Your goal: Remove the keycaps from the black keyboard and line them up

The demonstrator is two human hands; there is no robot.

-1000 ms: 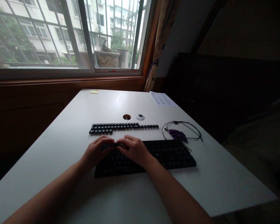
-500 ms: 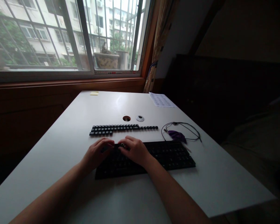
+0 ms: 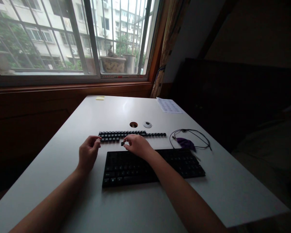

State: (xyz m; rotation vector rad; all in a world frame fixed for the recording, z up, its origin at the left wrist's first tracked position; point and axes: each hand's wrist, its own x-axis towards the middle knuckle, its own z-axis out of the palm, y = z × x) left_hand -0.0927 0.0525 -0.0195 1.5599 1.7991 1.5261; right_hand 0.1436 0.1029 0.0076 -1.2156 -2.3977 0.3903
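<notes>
A white table (image 3: 131, 210) fills the middle of the scene, and the black keyboard (image 3: 121, 170) lies flat on it. Its long axis runs left to right, the right end slightly farther away; the wide space bar (image 3: 140, 179) lies along its near edge, facing the person. Beyond its far edge, black keycaps (image 3: 110, 139) stand in rows that also run left to right.

Half a second ago both hands met over the keyboard's far left part; now they are apart and more of its left side shows. The left hand (image 3: 87, 151) has moved left and far, off the keyboard, with thumb and forefinger nearly meeting at the left end of the nearest row; whether they grasp a keycap I cannot tell. The right hand (image 3: 138, 145) has shifted far, past the far edge, its fingers curled in a pinch. A single keycap (image 3: 122, 144) sits at those fingertips, right of the nearest row; whether gripped or merely touched, I cannot tell.
</notes>
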